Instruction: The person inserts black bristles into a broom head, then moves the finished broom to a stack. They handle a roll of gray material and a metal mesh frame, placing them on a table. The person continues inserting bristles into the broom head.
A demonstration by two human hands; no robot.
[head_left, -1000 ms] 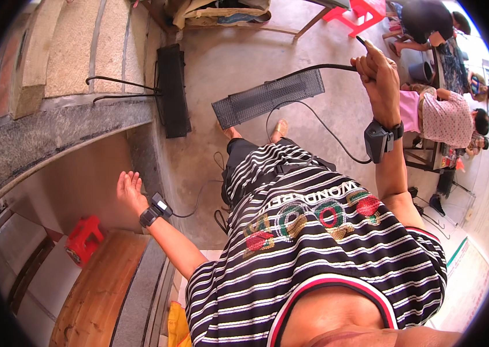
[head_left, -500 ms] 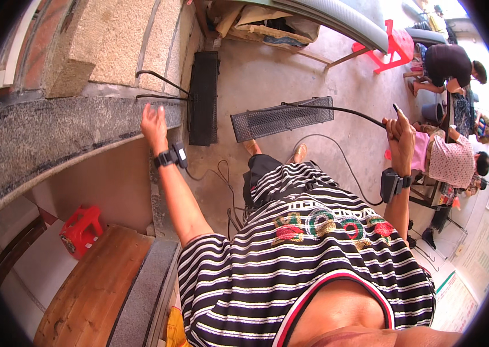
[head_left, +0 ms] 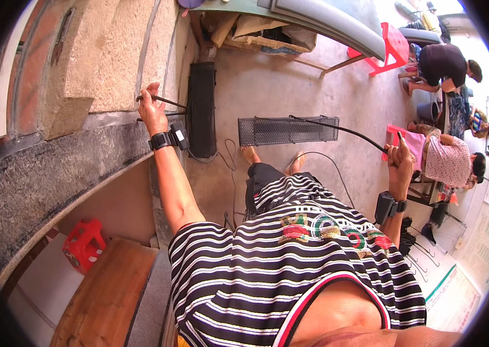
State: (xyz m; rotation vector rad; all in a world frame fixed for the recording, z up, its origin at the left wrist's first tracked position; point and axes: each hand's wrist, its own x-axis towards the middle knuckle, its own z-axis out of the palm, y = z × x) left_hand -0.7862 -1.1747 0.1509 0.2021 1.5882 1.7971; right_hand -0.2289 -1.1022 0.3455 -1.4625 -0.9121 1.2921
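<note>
At the far right, my right hand is closed round the long, black, bent handle of a dark mesh basket. This narrow, oblong basket hangs in front of my feet, seemingly off the floor. To the left, a second long black mesh basket stands next to the stone ledge. Two black handle rods reach from it over the ledge. My left hand is at these rods, its fingers curled about the upper handle rod. The lower rod passes partly behind my wrist.
The speckled stone ledge runs along the left. Below it are a red plastic stool and a wooden board. A table stands ahead; cables trail by my legs. At right sit people near a red chair.
My left hand has moved forward from beside the handle rods and closed on the upper one. The right-hand basket has swung level and shifted slightly right and nearer. The view has shifted a little.
</note>
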